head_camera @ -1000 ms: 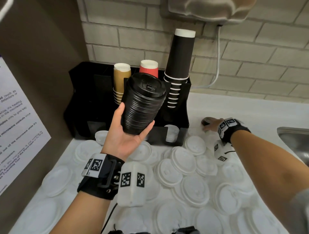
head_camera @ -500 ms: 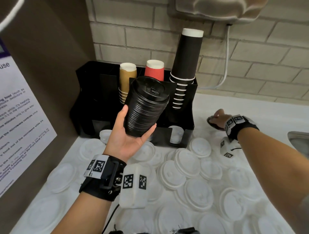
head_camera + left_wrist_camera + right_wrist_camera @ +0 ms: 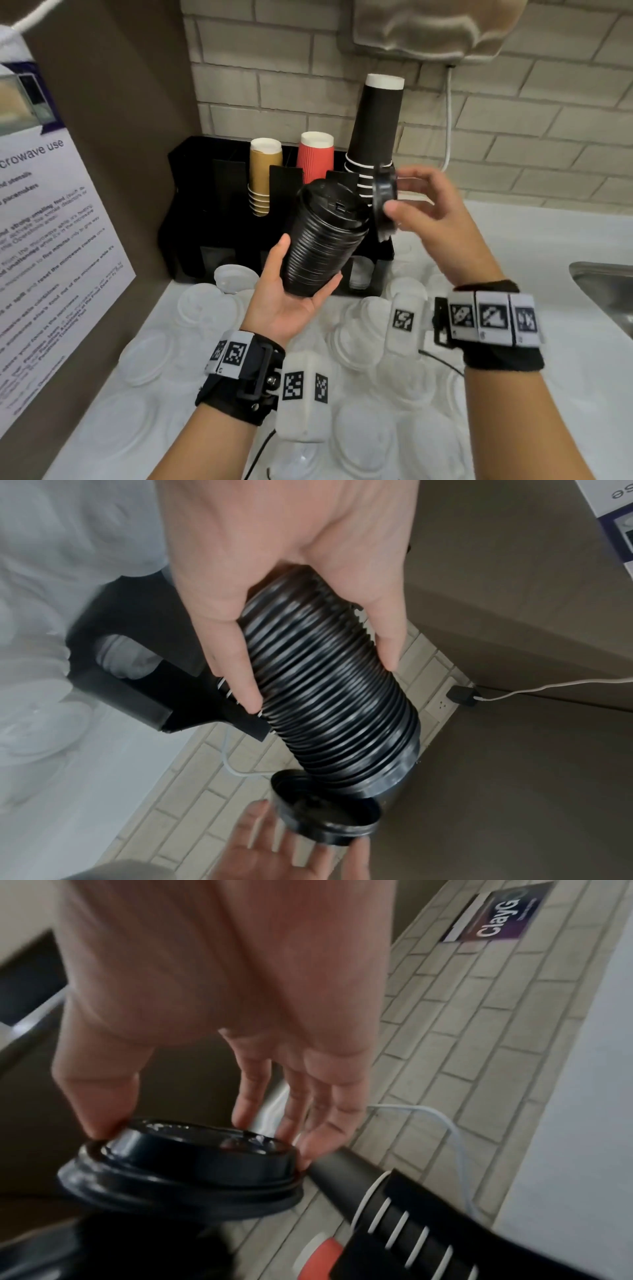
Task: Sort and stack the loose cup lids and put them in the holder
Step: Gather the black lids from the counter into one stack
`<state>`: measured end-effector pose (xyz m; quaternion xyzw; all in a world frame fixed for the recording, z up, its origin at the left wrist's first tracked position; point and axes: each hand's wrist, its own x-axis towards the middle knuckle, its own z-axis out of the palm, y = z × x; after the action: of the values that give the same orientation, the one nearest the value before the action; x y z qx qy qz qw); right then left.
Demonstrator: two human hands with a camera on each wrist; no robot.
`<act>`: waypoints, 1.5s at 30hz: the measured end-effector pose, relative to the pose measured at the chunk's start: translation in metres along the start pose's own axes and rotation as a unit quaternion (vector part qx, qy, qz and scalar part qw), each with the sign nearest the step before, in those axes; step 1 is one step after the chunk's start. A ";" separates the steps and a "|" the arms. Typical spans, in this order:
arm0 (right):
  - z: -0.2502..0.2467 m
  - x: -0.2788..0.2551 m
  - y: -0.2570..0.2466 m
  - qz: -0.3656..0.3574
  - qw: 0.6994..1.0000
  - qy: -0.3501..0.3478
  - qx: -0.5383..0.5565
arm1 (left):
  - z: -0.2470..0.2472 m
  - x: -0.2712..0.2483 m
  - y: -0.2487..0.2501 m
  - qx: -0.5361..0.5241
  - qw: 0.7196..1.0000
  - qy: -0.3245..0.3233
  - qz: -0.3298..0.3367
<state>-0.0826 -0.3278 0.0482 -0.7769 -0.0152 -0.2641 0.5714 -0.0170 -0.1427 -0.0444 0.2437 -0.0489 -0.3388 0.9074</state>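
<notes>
My left hand (image 3: 291,294) grips a tall stack of black cup lids (image 3: 322,240) (image 3: 322,696), tilted, in front of the black holder (image 3: 191,205). My right hand (image 3: 428,212) pinches a single black lid (image 3: 385,202) (image 3: 185,1167) by its rim between thumb and fingertips. That lid is held on edge just right of the stack's top, its hollow side facing the stack in the left wrist view (image 3: 325,818). Several loose white lids (image 3: 363,332) cover the counter below both hands.
The holder carries a gold cup stack (image 3: 263,174), a red cup (image 3: 315,154) and a tall black cup stack (image 3: 376,130). A few white lids (image 3: 359,277) sit in its lower slot. A sink edge (image 3: 603,284) lies at right, a brown side wall with a notice (image 3: 51,240) at left.
My right hand has lifted a black lid off the counter at the right and brought it up beside the top of the stack. The left hand kept holding the stack.
</notes>
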 end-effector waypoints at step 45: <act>0.074 -0.019 0.003 0.040 0.935 -0.222 -0.276 | -0.003 -0.064 0.058 0.007 0.995 0.066 0.076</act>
<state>-0.0687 -0.2573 0.0216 -0.9426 -0.0373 -0.0563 0.3270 -0.0312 -0.0628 -0.0144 0.2678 -0.0099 -0.2520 0.9299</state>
